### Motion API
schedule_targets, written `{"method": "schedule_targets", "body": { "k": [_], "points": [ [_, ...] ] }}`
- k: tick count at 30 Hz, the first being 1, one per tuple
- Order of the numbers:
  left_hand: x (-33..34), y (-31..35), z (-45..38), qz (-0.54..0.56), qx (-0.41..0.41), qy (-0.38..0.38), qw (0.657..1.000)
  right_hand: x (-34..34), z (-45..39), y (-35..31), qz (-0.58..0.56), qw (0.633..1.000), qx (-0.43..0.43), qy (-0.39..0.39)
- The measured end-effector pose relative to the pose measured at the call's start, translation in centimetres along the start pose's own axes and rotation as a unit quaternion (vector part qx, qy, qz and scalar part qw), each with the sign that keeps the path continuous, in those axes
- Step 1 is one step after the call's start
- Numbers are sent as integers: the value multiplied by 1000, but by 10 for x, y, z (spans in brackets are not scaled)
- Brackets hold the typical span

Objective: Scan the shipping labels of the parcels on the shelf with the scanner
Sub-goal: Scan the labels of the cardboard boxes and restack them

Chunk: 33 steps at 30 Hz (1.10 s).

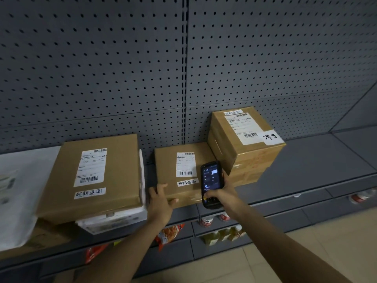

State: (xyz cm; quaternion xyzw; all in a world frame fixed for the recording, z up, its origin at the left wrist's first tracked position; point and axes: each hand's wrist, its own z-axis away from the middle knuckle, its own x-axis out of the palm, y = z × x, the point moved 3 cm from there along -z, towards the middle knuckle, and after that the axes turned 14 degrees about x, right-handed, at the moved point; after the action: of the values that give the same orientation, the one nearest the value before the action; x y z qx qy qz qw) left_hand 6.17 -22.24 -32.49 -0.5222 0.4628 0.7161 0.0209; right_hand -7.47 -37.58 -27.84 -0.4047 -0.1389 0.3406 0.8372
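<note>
Three brown cardboard parcels sit on the grey shelf (318,160), each with a white shipping label. My left hand (161,201) grips the front left corner of the flat middle parcel (167,166). My right hand (220,196) holds the black handheld scanner (211,180) upright, screen lit, just right of that parcel's label (185,164). A taller parcel (242,139) rests partly on the middle parcel's right end. The large left parcel (95,176) lies on a white box.
A grey pegboard wall (183,58) backs the shelf. A white bag (16,197) lies at the far left. Bottles (222,233) and snack packs (169,233) fill the lower shelves. Tiled floor (306,252) shows at the bottom right.
</note>
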Motion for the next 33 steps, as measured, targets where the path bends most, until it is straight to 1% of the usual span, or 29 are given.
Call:
{"method": "schedule_targets", "body": {
  "k": [3,7,12,16,19,21,24,26,29,33],
  "points": [
    [8,-5,-5,-5,-30,-23,999,0,-2,1,2,1000,-7,-12],
    [15,-15,-10,-18,-52,-56,997,0,-1,0,36,999,-11,-30],
    [13,-15,-15,-20,-83,-70,994,3,1,-5,40,997,-4,-62],
    [9,-5,-14,-57,-71,-75,993,7,2,-5,9,998,4,-62],
    [1,1,-10,-63,-45,-71,995,13,7,-8,-4,998,0,-69],
    [-6,5,-7,-51,-7,-63,997,19,9,-11,-15,997,-13,-73],
    [-23,18,-3,-28,77,-56,995,27,9,-11,-48,995,-44,-70],
    [-37,27,0,-21,138,-48,989,33,10,-9,-88,991,-55,-87],
    [-63,33,5,-31,199,-18,979,47,14,-10,-132,982,-34,-129],
    [-107,18,10,-83,227,64,968,79,23,-11,-141,977,20,-159]
  ]
}}
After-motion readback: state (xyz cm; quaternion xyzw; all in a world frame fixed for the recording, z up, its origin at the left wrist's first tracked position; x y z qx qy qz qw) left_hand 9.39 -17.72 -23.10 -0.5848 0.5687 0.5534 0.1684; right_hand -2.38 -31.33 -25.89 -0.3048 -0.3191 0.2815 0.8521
